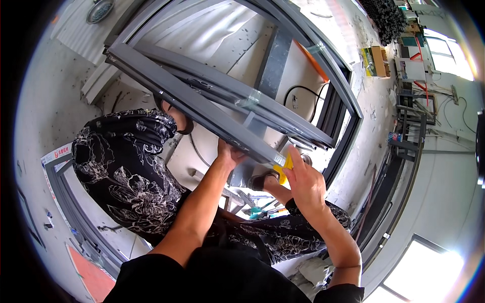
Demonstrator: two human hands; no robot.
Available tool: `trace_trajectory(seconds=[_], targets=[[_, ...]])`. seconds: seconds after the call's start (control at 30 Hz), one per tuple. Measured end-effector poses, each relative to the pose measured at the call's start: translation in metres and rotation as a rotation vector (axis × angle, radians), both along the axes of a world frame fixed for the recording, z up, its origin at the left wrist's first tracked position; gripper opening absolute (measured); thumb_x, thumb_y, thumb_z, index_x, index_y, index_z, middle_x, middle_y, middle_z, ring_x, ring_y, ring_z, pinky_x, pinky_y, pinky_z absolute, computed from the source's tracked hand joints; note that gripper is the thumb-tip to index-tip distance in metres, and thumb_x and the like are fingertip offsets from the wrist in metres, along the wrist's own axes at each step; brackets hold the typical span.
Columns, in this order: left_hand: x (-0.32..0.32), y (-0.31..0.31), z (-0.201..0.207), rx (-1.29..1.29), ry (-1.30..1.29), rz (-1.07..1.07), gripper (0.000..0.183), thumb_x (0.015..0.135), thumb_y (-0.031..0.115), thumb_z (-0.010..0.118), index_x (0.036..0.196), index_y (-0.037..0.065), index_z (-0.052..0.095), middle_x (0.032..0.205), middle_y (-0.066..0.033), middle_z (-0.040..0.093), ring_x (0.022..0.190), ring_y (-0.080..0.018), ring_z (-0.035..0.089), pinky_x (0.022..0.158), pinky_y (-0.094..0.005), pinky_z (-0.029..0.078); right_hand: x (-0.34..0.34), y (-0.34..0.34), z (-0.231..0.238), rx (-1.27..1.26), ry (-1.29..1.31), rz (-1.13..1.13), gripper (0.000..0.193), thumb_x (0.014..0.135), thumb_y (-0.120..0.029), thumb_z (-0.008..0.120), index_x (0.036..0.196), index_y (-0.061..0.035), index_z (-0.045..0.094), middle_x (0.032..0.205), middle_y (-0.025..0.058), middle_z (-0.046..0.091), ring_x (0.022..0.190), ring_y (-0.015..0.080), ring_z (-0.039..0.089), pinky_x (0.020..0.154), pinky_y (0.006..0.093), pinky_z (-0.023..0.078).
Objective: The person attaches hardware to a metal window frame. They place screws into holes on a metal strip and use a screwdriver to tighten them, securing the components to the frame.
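A long grey metal profile runs slantwise across the view, from the upper left down to my right hand. My left hand grips its near edge, with the fingers partly hidden beneath it. At the profile's lower right end, my right hand is closed around a yellow tool, its index finger pointing up along it. The hand covers most of this tool, so its kind does not show. Beyond the profile lies a large grey window frame, with a second grey rail across it.
A dark bench beam passes under the frame. My legs in patterned trousers straddle the space below the profile. More frame pieces lean at the left. A metal bowl, a cardboard box and a metal rack stand farther off.
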State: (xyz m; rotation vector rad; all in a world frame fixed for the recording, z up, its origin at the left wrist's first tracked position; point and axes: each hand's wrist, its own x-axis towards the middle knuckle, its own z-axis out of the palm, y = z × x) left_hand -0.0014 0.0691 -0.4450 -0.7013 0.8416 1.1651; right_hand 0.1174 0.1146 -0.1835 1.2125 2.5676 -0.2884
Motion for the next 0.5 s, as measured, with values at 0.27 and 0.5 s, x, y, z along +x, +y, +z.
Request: trace_trajectory(seconds=[0.27, 0.5], targets=[[-0.004, -0.001, 0.005, -0.014, -0.004, -0.018, 0.059, 0.089, 0.068, 0.038, 0.097, 0.017, 0.066, 0.083, 0.0003, 0.068, 0.08, -0.0173, 0.067, 0.079, -0.0439, 0.052, 0.012, 0.005, -0.005, 0.128, -0.097, 0.236, 0.056, 0.076, -0.028, 0.077, 0.124, -0.0074, 0.057, 0.08, 0.0055, 0.062, 0.076, 0.0243, 0.064, 0.065, 0.0346, 0.054], [-0.001, 0.001, 0.004, -0.014, -0.023, -0.008, 0.059, 0.089, 0.068, 0.038, 0.098, 0.017, 0.066, 0.083, 0.0001, 0.067, 0.08, -0.0169, 0.066, 0.08, -0.0439, 0.052, 0.001, 0.003, -0.003, -0.021, -0.065, -0.033, 0.044, 0.083, -0.016, 0.07, 0.123, -0.0099, 0.056, 0.079, 0.011, 0.063, 0.069, 0.0292, 0.064, 0.062, 0.0377, 0.053]])
